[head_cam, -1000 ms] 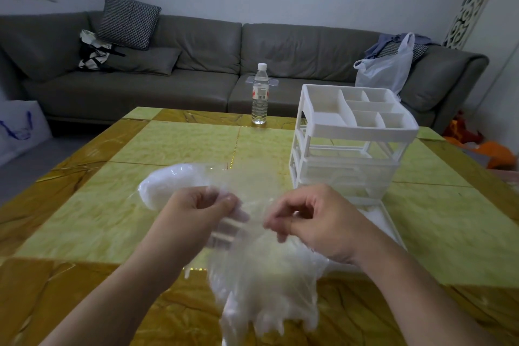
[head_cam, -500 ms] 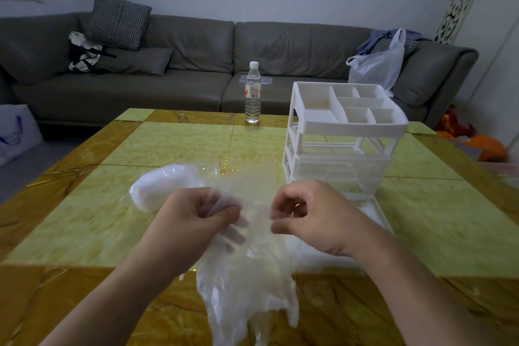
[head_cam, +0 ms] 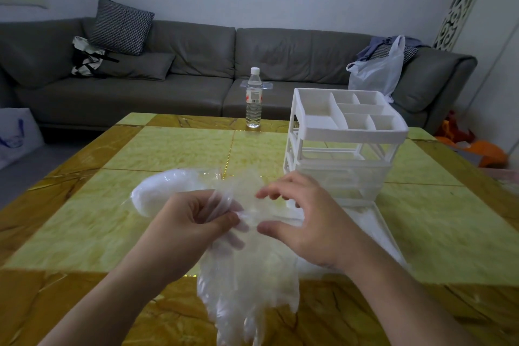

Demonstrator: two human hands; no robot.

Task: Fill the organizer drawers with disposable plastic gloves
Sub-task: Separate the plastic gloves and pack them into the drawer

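Note:
My left hand (head_cam: 193,222) pinches the top of a bunch of clear disposable plastic gloves (head_cam: 247,286) that hangs down over the near table edge. Just to its right, my right hand (head_cam: 306,222) hovers with fingers and thumb spread apart, holding nothing. Behind my left hand a white pack of gloves (head_cam: 160,191) in a clear bag lies on the table. The white drawer organizer (head_cam: 345,146) stands right of centre, with a divided tray on top. One drawer (head_cam: 376,230) is pulled out onto the table in front of it, partly hidden by my right arm.
A yellow and amber marble table (head_cam: 168,149) carries everything. A water bottle (head_cam: 254,98) stands at its far edge. Behind is a grey sofa (head_cam: 196,64) with cushions and a white plastic bag (head_cam: 379,70). A white shopping bag (head_cam: 16,132) sits on the floor at left.
My right hand has let go of the gloves and spread its fingers apart. My left hand keeps its pinch on the bunch.

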